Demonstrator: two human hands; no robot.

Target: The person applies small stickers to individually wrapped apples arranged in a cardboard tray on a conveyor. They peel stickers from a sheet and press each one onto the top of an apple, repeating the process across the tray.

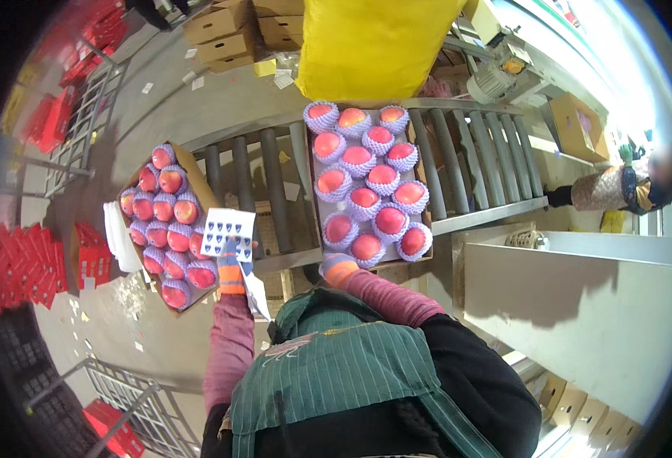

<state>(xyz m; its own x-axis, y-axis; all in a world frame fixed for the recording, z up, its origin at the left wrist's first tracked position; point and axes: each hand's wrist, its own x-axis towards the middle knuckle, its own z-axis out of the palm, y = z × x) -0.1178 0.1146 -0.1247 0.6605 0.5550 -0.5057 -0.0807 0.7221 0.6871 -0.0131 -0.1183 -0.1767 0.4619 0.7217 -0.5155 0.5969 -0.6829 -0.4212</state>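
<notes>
My left hand [231, 269], in an orange and grey-blue glove, holds a white sheet of dark stickers [228, 232], with more white paper hanging below it. It is beside a cardboard box [194, 172] of red apples in purple foam nets, at the left end of the roller conveyor [273, 183]. My right hand [337, 268], in a like glove, is at the near edge of a second box of netted red apples [364, 197] lying on the rollers. Its fingers are partly hidden, so its grip cannot be told.
Beyond the conveyor stand a big yellow bag [370, 46], stacked cardboard boxes [221, 34] and an electric motor [490, 83]. Red cartons [32, 266] and metal carts [141, 401] are at the left. A white metal panel [570, 286] and a co-worker [628, 186] are at the right.
</notes>
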